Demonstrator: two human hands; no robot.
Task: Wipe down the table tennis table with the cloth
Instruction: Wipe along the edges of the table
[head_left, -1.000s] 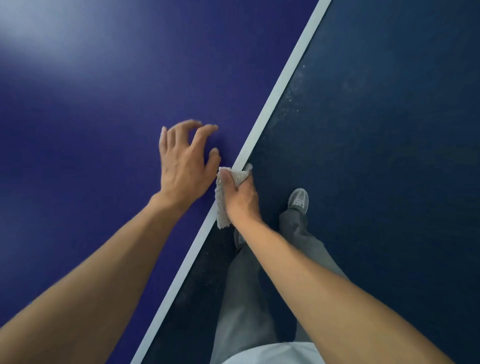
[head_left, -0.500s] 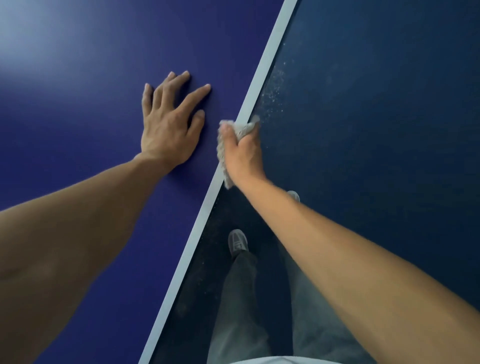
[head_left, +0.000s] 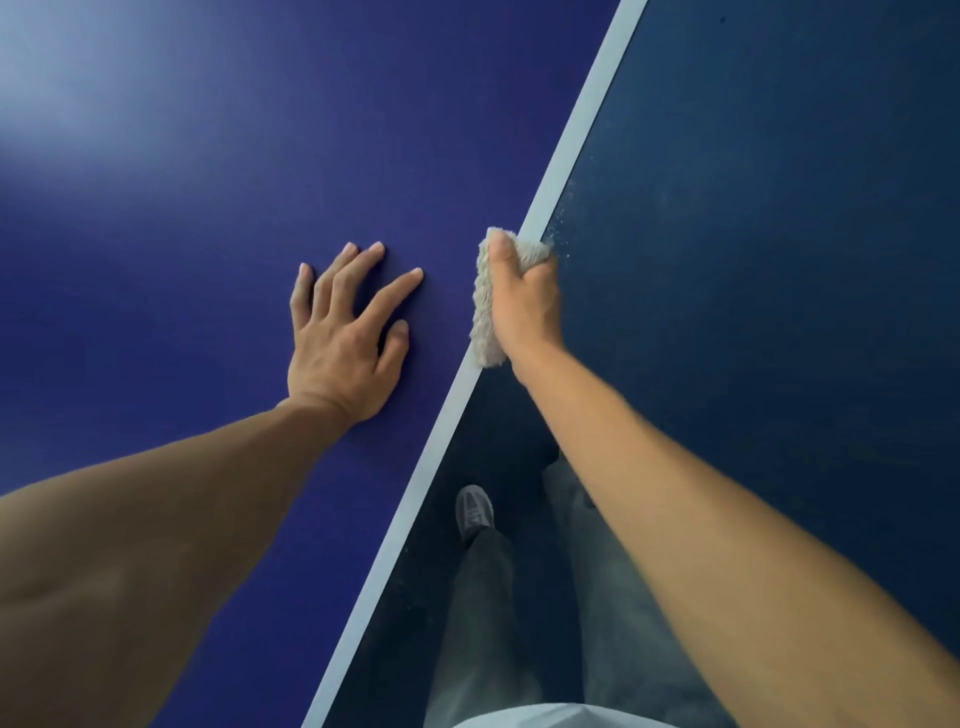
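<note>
Fluffy beige cloth (head_left: 485, 312) on blue table's (head_left: 208, 234) white edge

right hand (head_left: 524, 306) fingers out of sight, cloth (head_left: 485, 312) partly covered, perhaps folded

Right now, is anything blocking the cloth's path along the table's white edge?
Nothing visible does. The right hand grips the fluffy beige cloth on the white edge stripe, bare ahead; the left hand rests aside on the blue tabletop.
</note>
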